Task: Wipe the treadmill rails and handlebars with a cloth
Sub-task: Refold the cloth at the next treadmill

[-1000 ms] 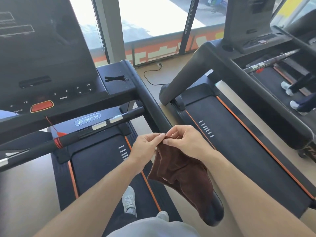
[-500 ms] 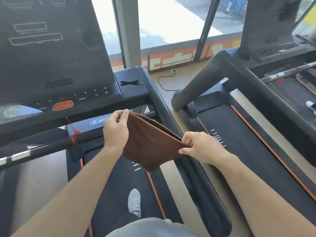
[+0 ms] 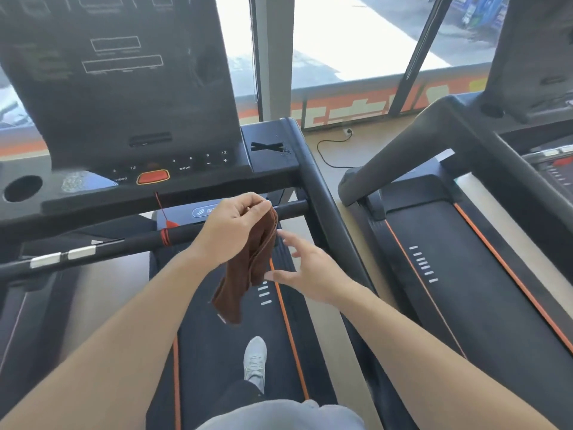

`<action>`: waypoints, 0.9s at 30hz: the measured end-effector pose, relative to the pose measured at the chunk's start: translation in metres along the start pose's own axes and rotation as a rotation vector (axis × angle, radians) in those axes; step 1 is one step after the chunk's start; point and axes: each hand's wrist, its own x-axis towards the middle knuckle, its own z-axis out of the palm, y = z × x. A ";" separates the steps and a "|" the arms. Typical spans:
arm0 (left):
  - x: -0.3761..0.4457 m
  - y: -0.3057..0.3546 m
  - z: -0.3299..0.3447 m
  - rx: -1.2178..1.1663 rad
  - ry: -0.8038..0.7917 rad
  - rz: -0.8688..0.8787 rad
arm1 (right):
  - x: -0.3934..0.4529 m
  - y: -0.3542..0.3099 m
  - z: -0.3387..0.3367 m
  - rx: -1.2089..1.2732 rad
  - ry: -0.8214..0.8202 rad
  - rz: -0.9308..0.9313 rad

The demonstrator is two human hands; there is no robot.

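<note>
A brown cloth [image 3: 245, 274] hangs folded from my left hand [image 3: 232, 231], which pinches its top edge in front of the black crossbar handlebar [image 3: 102, 248]. My right hand [image 3: 305, 271] hovers just right of the cloth with fingers spread, holding nothing. The right side rail [image 3: 325, 209] of the treadmill slopes down past my right hand. The console [image 3: 130, 88] with a red stop button [image 3: 153, 177] stands above the crossbar.
A second treadmill [image 3: 465, 259] stands close on the right, its slanted arm near the right rail. A cable lies on the floor by the window. My white shoe [image 3: 255, 363] rests on the belt [image 3: 223, 352]. A red safety cord [image 3: 166, 231] wraps the crossbar.
My right hand let go of the cloth, which was stretched between both hands. The cloth now hangs folded from my left hand alone. The camera tilted up toward the console.
</note>
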 end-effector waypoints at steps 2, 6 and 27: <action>-0.003 -0.001 0.002 -0.025 -0.016 -0.010 | 0.004 0.000 0.014 0.009 -0.048 0.024; -0.008 -0.009 -0.003 -0.091 0.036 -0.030 | -0.003 0.016 0.027 0.040 -0.057 0.091; 0.053 -0.104 -0.035 -0.203 0.270 -0.294 | 0.081 -0.007 -0.044 -0.467 0.546 -0.006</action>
